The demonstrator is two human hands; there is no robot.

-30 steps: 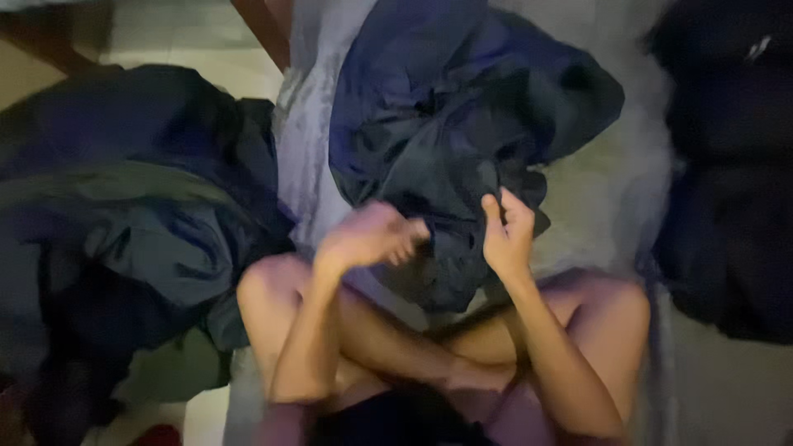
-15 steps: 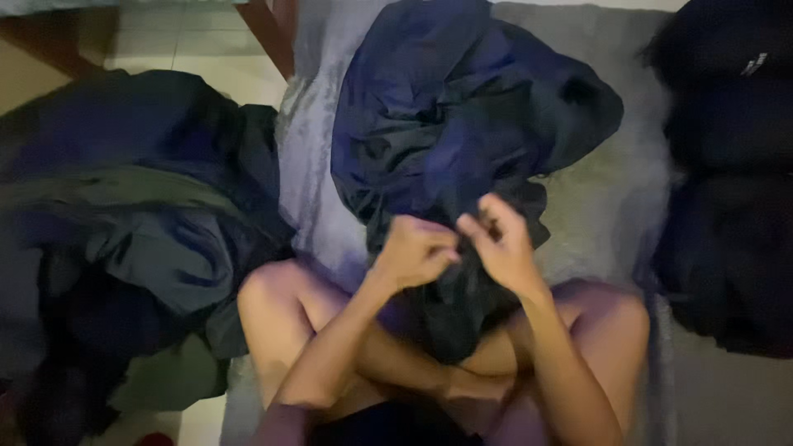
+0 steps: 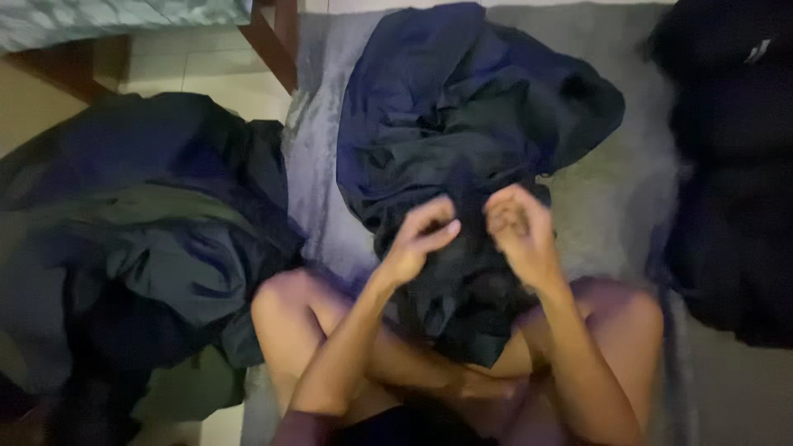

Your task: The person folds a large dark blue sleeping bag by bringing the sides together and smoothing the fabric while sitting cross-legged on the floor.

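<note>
A crumpled dark navy garment (image 3: 462,149) is spread over a grey rug (image 3: 611,206), its near end drawn up toward the crossed bare legs (image 3: 330,330) of the seated person. The near edge of this cloth is pinched by both hands. The left hand (image 3: 417,244) is curled, with its fingers (image 3: 438,227) bent over a fold of the fabric. The right hand (image 3: 520,235) is likewise closed on the cloth just beside it, the two hands being held near each other but apart. The exact grip of the right fingertips is blurred and cannot be made out in detail.

To the left, a large heap of dark blue and grey-green clothes (image 3: 140,248) is piled on the pale floor (image 3: 190,74), touching the rug's left edge and lying just beside the left knee. To the right, a stack of black garments (image 3: 727,182) is seen along the rug's right side. At the far left, a wooden furniture leg (image 3: 268,37) and a patterned light cover (image 3: 116,16) are visible. The lower part of the held garment is draped over the legs, by which the lap is partly hidden.
</note>
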